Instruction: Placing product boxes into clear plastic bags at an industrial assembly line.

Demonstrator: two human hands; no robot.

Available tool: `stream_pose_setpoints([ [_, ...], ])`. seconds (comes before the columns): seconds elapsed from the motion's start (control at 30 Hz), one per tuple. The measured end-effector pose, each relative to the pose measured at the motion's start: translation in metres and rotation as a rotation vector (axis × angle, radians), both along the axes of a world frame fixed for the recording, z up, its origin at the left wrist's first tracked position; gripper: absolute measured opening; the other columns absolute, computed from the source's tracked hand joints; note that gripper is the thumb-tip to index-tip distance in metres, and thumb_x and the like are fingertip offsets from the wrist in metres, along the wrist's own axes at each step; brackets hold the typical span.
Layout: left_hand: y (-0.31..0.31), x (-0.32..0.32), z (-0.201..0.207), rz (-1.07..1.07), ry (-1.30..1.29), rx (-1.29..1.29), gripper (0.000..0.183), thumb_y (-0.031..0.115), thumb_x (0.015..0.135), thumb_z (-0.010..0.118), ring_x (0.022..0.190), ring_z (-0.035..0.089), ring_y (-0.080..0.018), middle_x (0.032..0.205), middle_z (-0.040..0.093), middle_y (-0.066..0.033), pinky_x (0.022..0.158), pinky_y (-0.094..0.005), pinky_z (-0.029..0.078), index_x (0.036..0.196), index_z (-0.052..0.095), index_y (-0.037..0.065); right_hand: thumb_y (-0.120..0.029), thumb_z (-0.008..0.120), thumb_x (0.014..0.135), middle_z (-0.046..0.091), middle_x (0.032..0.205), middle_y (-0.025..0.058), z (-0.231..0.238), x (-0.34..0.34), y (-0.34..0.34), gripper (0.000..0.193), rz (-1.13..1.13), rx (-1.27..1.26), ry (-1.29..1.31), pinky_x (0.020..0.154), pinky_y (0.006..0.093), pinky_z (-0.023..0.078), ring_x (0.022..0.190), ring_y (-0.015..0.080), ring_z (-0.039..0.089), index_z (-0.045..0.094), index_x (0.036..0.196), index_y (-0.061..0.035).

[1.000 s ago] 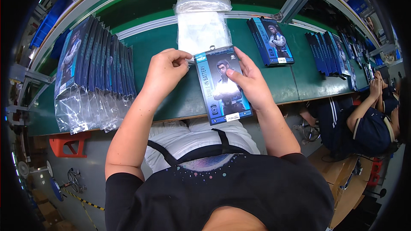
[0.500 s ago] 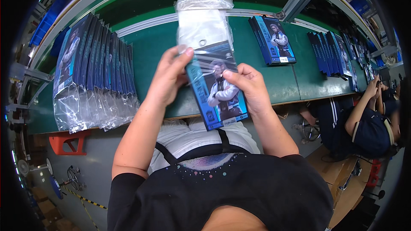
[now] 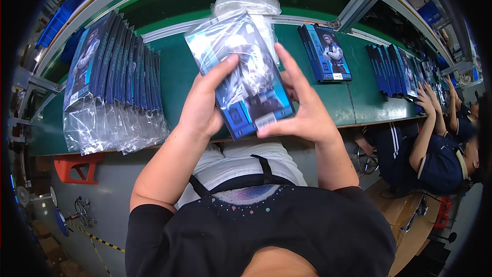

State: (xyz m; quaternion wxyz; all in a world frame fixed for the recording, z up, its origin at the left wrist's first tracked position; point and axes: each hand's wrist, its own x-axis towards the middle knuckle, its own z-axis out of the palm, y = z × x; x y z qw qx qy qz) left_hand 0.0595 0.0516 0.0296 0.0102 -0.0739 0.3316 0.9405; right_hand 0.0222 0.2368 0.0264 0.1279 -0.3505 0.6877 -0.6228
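Both my hands hold a flat blue box (image 3: 246, 97) with a picture of a figure on its front, partly inside a clear plastic bag (image 3: 225, 36). My left hand (image 3: 205, 105) grips the box's left side with its fingers over the bag. My right hand (image 3: 302, 107) holds the lower right corner, fingers stretched up behind the box. The box is raised above the green table (image 3: 359, 97), tilted to the left.
A row of bagged blue boxes (image 3: 110, 97) leans at the left. A stack of clear bags (image 3: 248, 2) lies behind the box. More blue boxes (image 3: 328, 54) lie at the right, others (image 3: 394, 69) further right, where a seated person (image 3: 441, 143) reaches onto the table.
The box has been lifted closer to the camera and a clear bag now covers its upper part. My left hand moved from the box's top edge to its left side.
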Motion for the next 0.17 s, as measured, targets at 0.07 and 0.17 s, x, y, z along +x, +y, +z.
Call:
stream_pose_setpoints([
  [0.07,0.012,0.013,0.007,-0.094,0.094,-0.125,0.04,0.014,0.091,0.059,0.102,0.062,-0.0214,0.115,0.06,-0.0136,0.086,-0.0364,0.053,0.125,0.048,-0.003,-0.005,0.085,0.059,0.051,0.129,0.0151,0.001,-0.006,-0.002,0.109,-0.076,-0.038,0.122,0.097,0.0313,0.04,0.116,0.0198,0.051,0.022,0.148,-0.0052],
  [0.17,0.018,0.03,0.013,-0.411,0.125,-0.213,0.08,0.026,0.085,0.067,0.126,0.045,-0.0343,0.138,0.043,-0.0162,0.096,-0.0564,0.044,0.145,0.019,0.005,-0.012,0.082,0.067,0.042,0.142,0.0171,0.004,-0.015,-0.004,0.093,-0.07,-0.202,0.211,0.103,0.034,0.038,0.126,0.0238,0.047,0.031,0.145,-0.0049],
])
